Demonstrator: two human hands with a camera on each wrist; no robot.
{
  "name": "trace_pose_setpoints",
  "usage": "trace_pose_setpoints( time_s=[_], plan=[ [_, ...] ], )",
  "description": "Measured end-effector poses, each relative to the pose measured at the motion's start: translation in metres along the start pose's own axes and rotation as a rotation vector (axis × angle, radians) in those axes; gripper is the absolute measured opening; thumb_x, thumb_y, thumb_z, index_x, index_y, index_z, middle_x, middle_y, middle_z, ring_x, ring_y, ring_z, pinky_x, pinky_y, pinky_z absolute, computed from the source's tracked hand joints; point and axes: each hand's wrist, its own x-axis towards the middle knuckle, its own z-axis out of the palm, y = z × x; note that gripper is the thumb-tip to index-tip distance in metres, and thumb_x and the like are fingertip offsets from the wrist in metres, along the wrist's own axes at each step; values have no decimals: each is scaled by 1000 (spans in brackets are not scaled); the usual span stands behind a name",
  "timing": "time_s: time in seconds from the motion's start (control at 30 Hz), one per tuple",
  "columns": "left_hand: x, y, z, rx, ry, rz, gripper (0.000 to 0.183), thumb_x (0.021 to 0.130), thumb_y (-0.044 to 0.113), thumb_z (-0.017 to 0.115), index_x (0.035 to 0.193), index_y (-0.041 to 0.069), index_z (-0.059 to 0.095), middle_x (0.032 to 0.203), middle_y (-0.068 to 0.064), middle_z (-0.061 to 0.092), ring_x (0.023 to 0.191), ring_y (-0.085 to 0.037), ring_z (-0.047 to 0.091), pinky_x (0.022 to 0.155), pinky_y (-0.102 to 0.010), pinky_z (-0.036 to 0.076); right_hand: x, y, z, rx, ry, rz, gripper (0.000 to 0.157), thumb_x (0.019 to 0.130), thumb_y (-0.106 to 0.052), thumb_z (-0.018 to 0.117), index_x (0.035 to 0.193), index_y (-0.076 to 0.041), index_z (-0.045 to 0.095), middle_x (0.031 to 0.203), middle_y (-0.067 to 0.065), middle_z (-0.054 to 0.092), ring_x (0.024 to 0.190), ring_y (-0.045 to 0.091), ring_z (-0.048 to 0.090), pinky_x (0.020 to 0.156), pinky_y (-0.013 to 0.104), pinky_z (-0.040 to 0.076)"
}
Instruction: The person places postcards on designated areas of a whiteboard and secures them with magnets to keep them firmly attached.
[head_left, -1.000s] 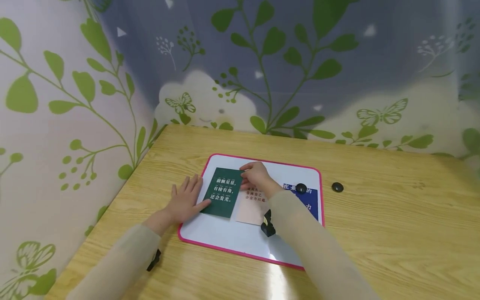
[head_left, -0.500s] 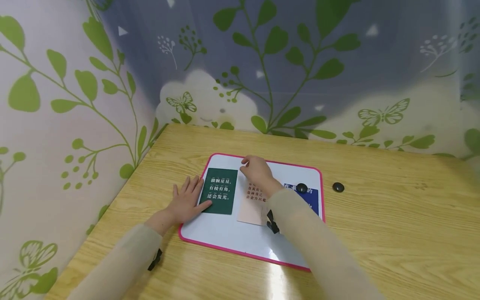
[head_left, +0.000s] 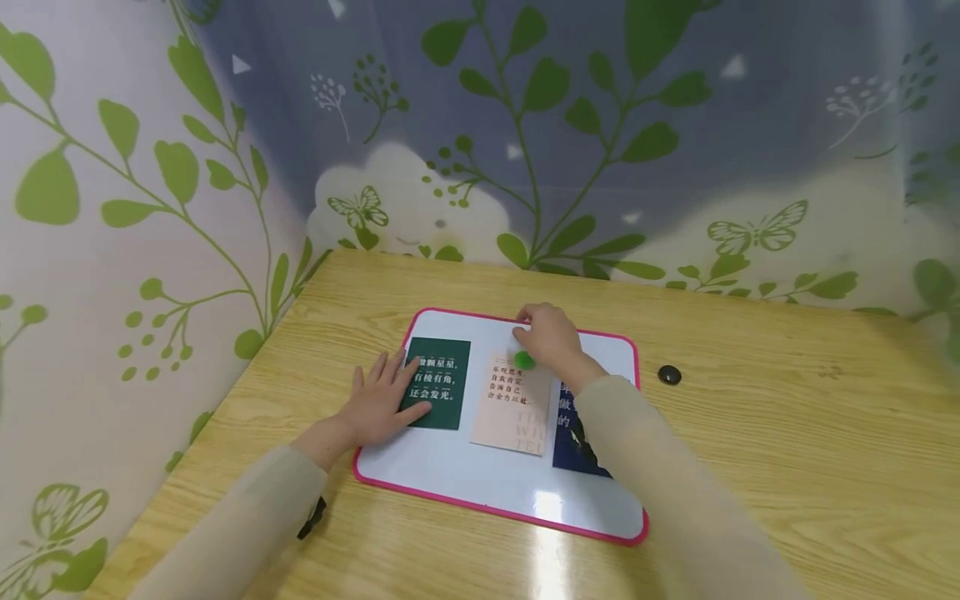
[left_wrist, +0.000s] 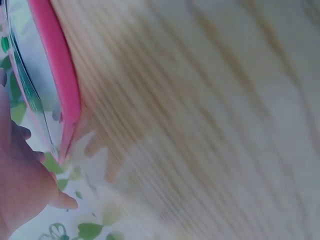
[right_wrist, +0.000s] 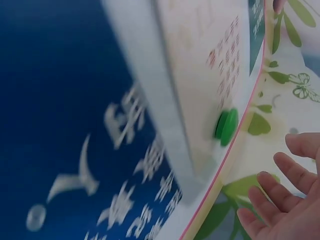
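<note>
My left hand (head_left: 373,407) lies with spread fingers over the left edge of a green card (head_left: 444,400) with white lettering. That card is flat on a white magnetic board (head_left: 480,482) with a pink rim. Beside it lies a pale pink card (head_left: 502,425) under a round green magnet (right_wrist: 229,126). Farther right, a dark blue card (right_wrist: 55,100) is partly covered by my right forearm. Near the board's far edge hovers my right hand (head_left: 551,340); the right wrist view shows its fingers (right_wrist: 280,187) apart and holding nothing.
A round black magnet (head_left: 670,374) sits on the wooden table (head_left: 787,450), right of the board. Leaf-patterned fabric walls (head_left: 150,167) border the table at the back and left.
The right hand let go of the green card and moved right, uncovering the green magnet. The green card shifted left and now lies straighter. Left fingers slid onto its edge.
</note>
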Motion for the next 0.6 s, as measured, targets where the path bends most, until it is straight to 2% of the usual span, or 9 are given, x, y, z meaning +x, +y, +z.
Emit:
trace_pose_setpoints(
  time_s=[0.23,0.4,0.6],
  plan=[
    [3,7,1,75,-56,61,70,91,49,51,148,15,29,156,-17,18,142,-44,10,104,-74,5,-5,16,-11,-59,42,-24,32,91,-22,56,117,-4,62,122,19,59,118,37,50,99,51,39],
    [3,9,-1,61,-89,87,69,91,47,52,147,15,30,156,-15,19,143,-42,10,103,-74,4,-9,28,-16,-82,56,-28,32,91,-22,56,115,-3,62,120,20,58,114,37,51,95,51,41],
    [4,9,0,46,-104,76,70,91,48,53,148,17,28,157,-13,16,144,-42,5,104,-73,1,-16,42,-25,-133,67,-27,31,91,-22,56,114,-2,63,123,22,57,117,40,49,95,53,41]
  ],
)
